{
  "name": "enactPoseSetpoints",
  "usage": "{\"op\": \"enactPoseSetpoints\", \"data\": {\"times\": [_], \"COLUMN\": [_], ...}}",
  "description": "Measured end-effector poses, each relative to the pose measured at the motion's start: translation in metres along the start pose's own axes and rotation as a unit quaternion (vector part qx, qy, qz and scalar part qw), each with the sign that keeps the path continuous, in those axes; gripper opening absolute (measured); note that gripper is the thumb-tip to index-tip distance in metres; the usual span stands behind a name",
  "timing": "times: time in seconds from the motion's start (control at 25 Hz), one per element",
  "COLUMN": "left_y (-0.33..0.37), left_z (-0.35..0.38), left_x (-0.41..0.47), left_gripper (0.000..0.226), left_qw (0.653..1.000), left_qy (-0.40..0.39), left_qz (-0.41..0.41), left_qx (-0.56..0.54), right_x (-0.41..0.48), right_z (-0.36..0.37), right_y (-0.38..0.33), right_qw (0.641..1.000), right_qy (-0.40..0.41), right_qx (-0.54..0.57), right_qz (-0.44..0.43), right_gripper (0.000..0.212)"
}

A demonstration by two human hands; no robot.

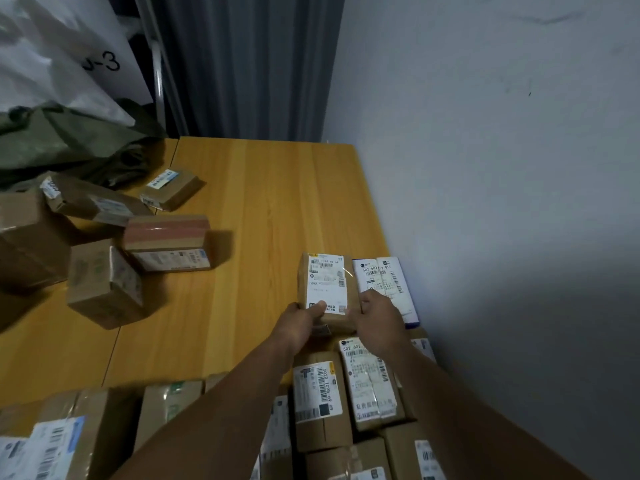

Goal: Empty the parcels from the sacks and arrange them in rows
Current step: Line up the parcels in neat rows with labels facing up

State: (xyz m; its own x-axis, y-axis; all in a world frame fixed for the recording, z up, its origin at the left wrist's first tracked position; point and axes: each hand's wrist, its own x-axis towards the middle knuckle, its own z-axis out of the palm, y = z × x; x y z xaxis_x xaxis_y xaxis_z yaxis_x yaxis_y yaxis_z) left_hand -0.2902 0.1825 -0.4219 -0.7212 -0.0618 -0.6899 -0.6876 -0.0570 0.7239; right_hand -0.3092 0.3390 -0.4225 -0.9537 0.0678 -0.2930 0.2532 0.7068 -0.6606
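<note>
A small brown cardboard parcel (327,285) with a white shipping label lies flat on the wooden table (263,209), beside a white and blue parcel (388,282) against the wall. My left hand (299,322) grips its near left corner, thumb on the label. My right hand (379,318) holds its near right edge. Arranged labelled parcels (320,400) fill the near right of the table under my forearms. Loose unsorted boxes (166,242) lie at the left, next to a dark green sack (69,140) and a white sack (52,50).
A grey wall (502,168) runs along the table's right edge. A dark curtain (249,64) and a metal pole (157,64) stand behind the table. More boxes (79,431) sit at the near left edge. Bare wood shows in the middle and far right.
</note>
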Motion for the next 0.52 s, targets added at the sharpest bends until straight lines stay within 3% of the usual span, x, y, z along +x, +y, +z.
{"op": "enactPoseSetpoints", "data": {"times": [0.16, 0.52], "left_y": [-0.007, -0.003], "left_z": [0.009, 0.006], "left_x": [0.009, 0.003], "left_gripper": [0.043, 0.053], "left_qw": [0.997, 0.995], "left_qy": [0.000, 0.018], "left_qz": [-0.010, -0.014], "left_qx": [0.078, 0.102], "right_x": [0.002, -0.004], "right_z": [0.005, 0.006], "right_y": [0.014, 0.010], "right_qw": [0.999, 0.996], "right_qy": [0.007, 0.036], "right_qx": [-0.045, -0.081], "right_qz": [-0.019, -0.034], "right_gripper": [0.013, 0.014]}}
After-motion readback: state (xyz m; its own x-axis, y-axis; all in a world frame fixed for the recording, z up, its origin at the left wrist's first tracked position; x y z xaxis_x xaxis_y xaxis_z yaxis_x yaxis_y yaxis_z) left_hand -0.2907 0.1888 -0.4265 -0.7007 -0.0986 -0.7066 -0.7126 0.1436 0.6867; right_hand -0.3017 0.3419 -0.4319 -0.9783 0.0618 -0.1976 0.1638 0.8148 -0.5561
